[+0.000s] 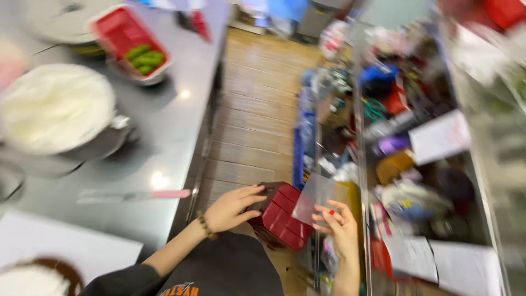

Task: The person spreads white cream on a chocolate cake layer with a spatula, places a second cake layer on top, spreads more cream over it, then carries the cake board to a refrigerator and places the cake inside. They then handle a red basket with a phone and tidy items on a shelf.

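Head view, heavily motion-blurred. A dark red compartmented tray is held low in frame at about 6 o'clock, tilted, over the gap between counter and shelving. The left hand is clamped on the tray's left end, fingers wrapped over its top edge; a bead bracelet is worn at the wrist. At 3 o'clock of the tray, a clear plastic sheet is pinched between the thumb and fingers of the right hand, and its lower corner overlaps the tray's right edge. A red mark is seen on one right fingertip; what it is cannot be told.

At 9 o'clock of the tray, a steel counter is seen with a pink-handled knife lying flat near its front edge. Further out at 10 o'clock, a large metal bowl of white cream is placed; at 11 o'clock, a second red tray holding green pieces. A white board is set at the lower left corner, a brown round item partly on it. A wooden floor runs at 12 o'clock. Cluttered metal shelves are seen from 1 to 4 o'clock, contents too blurred to tell.
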